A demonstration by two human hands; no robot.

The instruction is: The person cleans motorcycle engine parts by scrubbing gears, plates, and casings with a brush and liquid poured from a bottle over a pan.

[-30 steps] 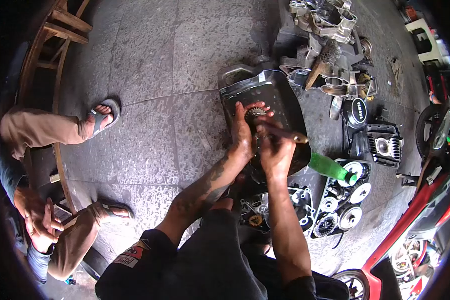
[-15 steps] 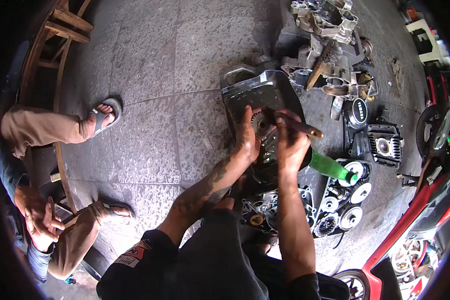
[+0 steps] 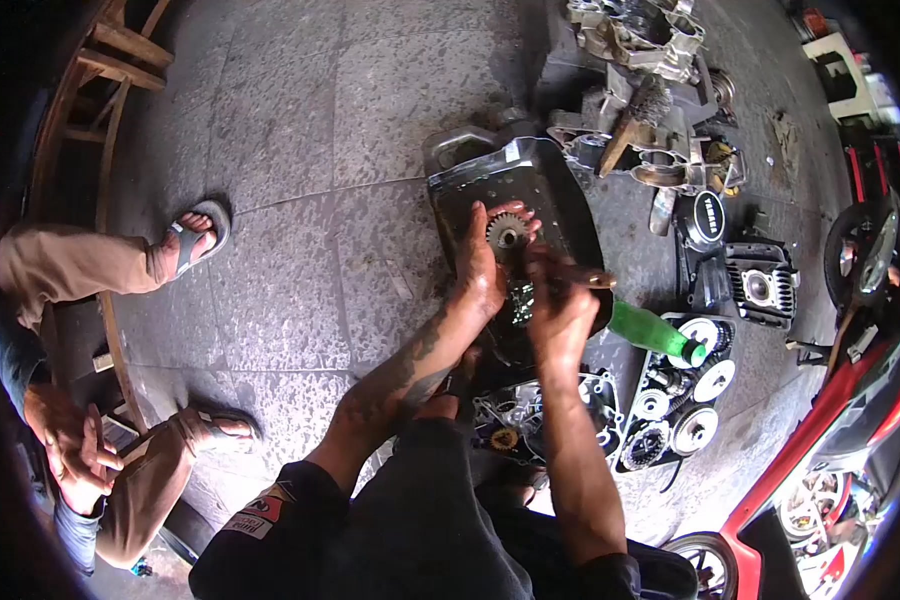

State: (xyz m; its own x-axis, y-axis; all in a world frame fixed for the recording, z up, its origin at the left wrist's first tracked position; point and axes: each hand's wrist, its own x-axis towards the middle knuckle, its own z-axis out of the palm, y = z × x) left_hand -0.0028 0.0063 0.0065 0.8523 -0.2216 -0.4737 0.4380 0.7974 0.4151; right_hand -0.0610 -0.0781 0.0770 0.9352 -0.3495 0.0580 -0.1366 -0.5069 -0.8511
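Observation:
My left hand point(image 3: 484, 262) holds a toothed metal gear point(image 3: 508, 232) over a dark basin cut from a jerrycan point(image 3: 566, 205). The gear's flat face and centre hole point up, with my fingers behind it. Just to the right, my right hand point(image 3: 560, 318) is closed round a brush point(image 3: 582, 276) with a brown handle. Its bristle end is largely hidden by my fingers, below the gear and apart from its teeth. Wet liquid glistens inside the basin.
A green bottle point(image 3: 655, 332) lies right of the basin, near a tray of gears point(image 3: 712, 382). Engine casings point(image 3: 660, 150), a YAMAHA cover point(image 3: 708, 220) and a cylinder head point(image 3: 760, 287) sit beyond. At left, another person's hands point(image 3: 75, 450) rest together. A red motorcycle point(image 3: 800, 450) stands right.
My right hand and the brush have moved down, away from the gear, so more of its face shows. The gear stays in my left hand. The whole view has shifted slightly.

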